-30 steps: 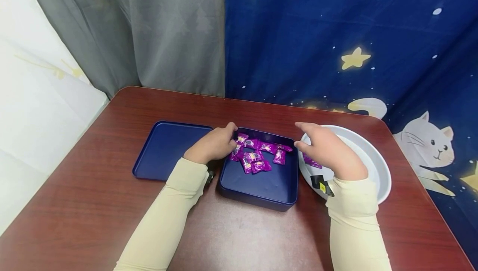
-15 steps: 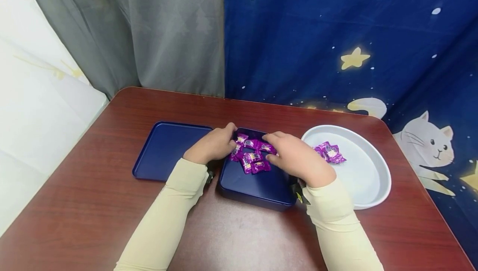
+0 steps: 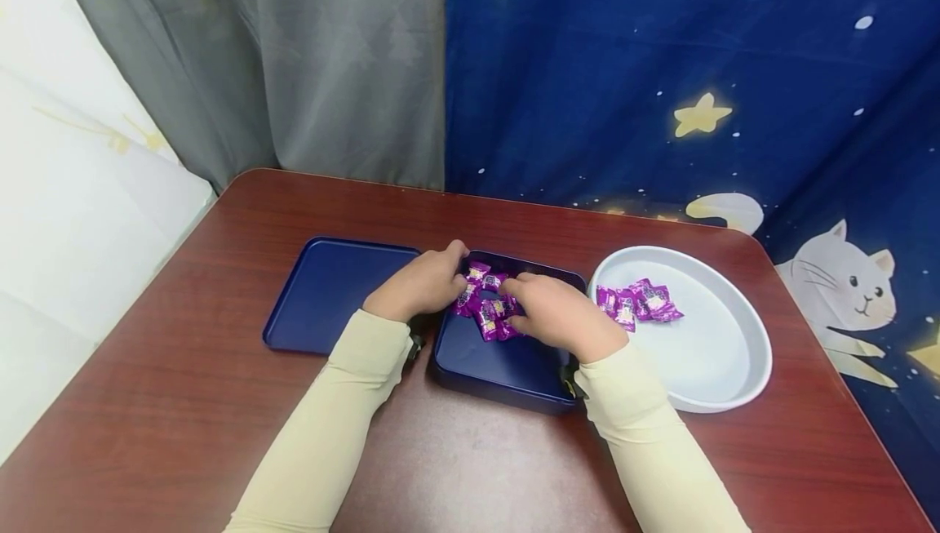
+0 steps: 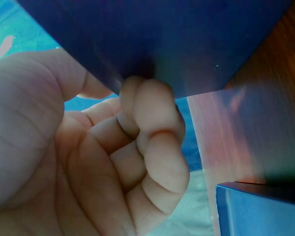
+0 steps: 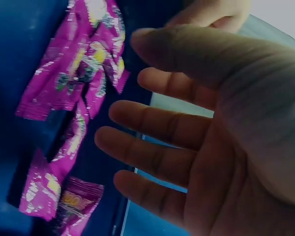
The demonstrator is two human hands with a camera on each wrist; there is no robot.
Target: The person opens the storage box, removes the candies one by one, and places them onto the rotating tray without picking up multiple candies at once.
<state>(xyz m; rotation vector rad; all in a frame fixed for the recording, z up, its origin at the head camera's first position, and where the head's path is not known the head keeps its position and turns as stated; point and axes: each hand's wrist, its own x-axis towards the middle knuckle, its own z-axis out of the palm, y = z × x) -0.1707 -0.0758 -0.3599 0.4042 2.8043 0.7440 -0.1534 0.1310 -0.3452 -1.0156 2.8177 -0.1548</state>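
Note:
My left hand [image 3: 419, 286] grips the left rim of a dark blue box [image 3: 485, 371] near its far corner. In the left wrist view its curled fingers [image 4: 160, 115] press against the box wall. Several purple wrapped candies [image 3: 490, 322] lie toward the far side inside the box. Over them hovers my right hand [image 3: 561, 317], hiding some of the candies in the head view. The right wrist view shows its fingers [image 5: 152, 152] spread and fairly straight beside the purple wrappers [image 5: 64, 93], with nothing held.
To the right, a white oval tray [image 3: 716, 361] bears several more purple candies [image 3: 649, 302]. A flat dark blue lid [image 3: 323, 296] lies left of the box, partly behind the left hand. Everything stands on a reddish-brown wooden table [image 3: 169, 402], with curtains [image 3: 352, 68] behind.
My right hand has moved left from above the white tray to over the candies in the box, uncovering the tray's candies. The left hand has stayed at the rim.

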